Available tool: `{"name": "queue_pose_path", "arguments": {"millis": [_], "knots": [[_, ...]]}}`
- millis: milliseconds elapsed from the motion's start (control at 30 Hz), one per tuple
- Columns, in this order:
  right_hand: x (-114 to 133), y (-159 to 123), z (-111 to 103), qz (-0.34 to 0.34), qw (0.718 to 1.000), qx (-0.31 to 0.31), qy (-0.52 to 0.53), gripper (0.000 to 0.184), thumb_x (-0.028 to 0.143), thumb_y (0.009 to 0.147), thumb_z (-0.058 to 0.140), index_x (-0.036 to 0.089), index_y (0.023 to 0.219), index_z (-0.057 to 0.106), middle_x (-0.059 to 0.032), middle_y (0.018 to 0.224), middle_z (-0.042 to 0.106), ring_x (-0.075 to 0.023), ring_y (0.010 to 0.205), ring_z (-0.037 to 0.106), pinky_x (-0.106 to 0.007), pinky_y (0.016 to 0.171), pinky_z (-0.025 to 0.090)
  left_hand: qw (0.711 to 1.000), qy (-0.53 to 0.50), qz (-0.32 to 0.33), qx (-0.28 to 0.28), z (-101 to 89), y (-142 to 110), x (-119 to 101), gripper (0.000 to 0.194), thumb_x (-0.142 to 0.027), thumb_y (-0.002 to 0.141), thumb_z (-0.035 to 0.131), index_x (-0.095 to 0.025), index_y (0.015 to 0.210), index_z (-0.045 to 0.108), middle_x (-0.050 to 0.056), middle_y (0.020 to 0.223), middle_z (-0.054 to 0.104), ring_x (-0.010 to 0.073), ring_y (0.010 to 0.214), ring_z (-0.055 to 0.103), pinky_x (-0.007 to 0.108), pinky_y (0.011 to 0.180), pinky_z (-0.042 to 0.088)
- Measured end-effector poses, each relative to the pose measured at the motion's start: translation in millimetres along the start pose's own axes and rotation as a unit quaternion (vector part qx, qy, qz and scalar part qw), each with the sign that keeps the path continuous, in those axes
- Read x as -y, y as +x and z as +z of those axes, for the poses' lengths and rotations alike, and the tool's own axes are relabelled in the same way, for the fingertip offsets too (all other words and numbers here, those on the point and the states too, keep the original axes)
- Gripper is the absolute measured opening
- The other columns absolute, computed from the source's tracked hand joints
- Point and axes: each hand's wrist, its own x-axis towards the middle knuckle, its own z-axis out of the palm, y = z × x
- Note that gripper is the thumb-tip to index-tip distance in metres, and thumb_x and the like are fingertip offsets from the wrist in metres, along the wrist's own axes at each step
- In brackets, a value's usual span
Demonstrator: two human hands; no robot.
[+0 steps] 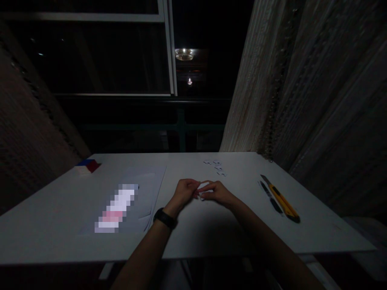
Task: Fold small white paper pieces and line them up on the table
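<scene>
My left hand (pixel 184 192), with a dark watch (pixel 165 218) on its wrist, and my right hand (pixel 217 192) meet fingertip to fingertip over the middle of the white table (pixel 211 229). Both pinch a small white piece (pixel 203 189) between them; the light is too dim to name it. Several small white paper bits (pixel 216 166) lie just beyond the hands, towards the table's far edge.
A yellow utility knife (pixel 283 201) and a dark pen (pixel 270 197) lie right of my hands. White paper sheets (pixel 136 193) with a blurred patch lie to the left. A red-and-blue block (pixel 88 164) sits at the far left corner. Curtains hang on both sides of a dark window.
</scene>
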Motion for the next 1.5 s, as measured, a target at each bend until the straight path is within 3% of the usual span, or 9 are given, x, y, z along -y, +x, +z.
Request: {"name": "queue_pose_path", "arguments": {"millis": [300, 733, 1067, 1400, 1500], "knots": [[0.6, -0.6, 1.2, 0.043, 0.998, -0.028, 0.033, 0.024, 0.035, 0.059, 0.07, 0.016, 0.075, 0.071, -0.0077, 0.087, 0.064, -0.0195, 0.078, 0.059, -0.033, 0.066, 0.048, 0.997, 0.055, 0.045, 0.019, -1.2, 4.4, 7.2, 0.025, -0.034, 0.068, 0.059, -0.01, 0.064, 0.062, 0.0, 0.042, 0.053, 0.01, 0.038, 0.049, 0.02, 0.04, 0.036], [-6.5, 4.5, 4.6, -0.036, 0.992, -0.1, -0.067, 0.014, 0.032, 0.067, 0.065, 0.019, 0.066, 0.069, -0.0032, 0.076, 0.064, -0.0166, 0.076, 0.059, -0.032, 0.075, 0.044, 0.999, 0.035, 0.027, 0.028, -1.6, 5.1, 9.9, 0.023, -0.031, 0.069, 0.059, -0.009, 0.071, 0.063, 0.004, 0.055, 0.061, 0.01, 0.042, 0.053, 0.02, 0.04, 0.042], [-6.5, 3.5, 1.6, -0.048, 0.993, -0.088, -0.066, 0.011, 0.031, 0.068, 0.064, 0.02, 0.069, 0.068, -0.0042, 0.091, 0.059, -0.016, 0.086, 0.057, -0.033, 0.083, 0.041, 0.998, 0.038, 0.045, 0.035, 0.9, 4.8, 12.8, 0.026, -0.034, 0.069, 0.059, -0.009, 0.07, 0.064, 0.002, 0.051, 0.058, 0.0093, 0.04, 0.052, 0.02, 0.041, 0.041], [-7.1, 3.4, 8.0, -0.019, 0.993, -0.112, -0.021, 0.015, 0.032, 0.062, 0.069, 0.018, 0.067, 0.067, -0.005, 0.094, 0.057, -0.0179, 0.087, 0.056, -0.03, 0.07, 0.046, 0.998, 0.039, 0.051, -0.008, -0.8, 5.9, 10.3, 0.023, -0.031, 0.069, 0.058, -0.008, 0.07, 0.063, 0.001, 0.049, 0.058, 0.0088, 0.038, 0.05, 0.019, 0.04, 0.039], [-8.6, 3.9, 6.7, -0.032, 0.993, -0.114, -0.03, 0.014, 0.032, 0.062, 0.069, 0.018, 0.064, 0.066, -0.0049, 0.092, 0.058, -0.0171, 0.085, 0.057, -0.031, 0.074, 0.045, 0.998, 0.045, 0.047, -0.007, 1.1, 4.4, 10.3, 0.024, -0.032, 0.068, 0.059, -0.008, 0.07, 0.064, 0.001, 0.048, 0.058, 0.0086, 0.038, 0.049, 0.019, 0.039, 0.038]]}}
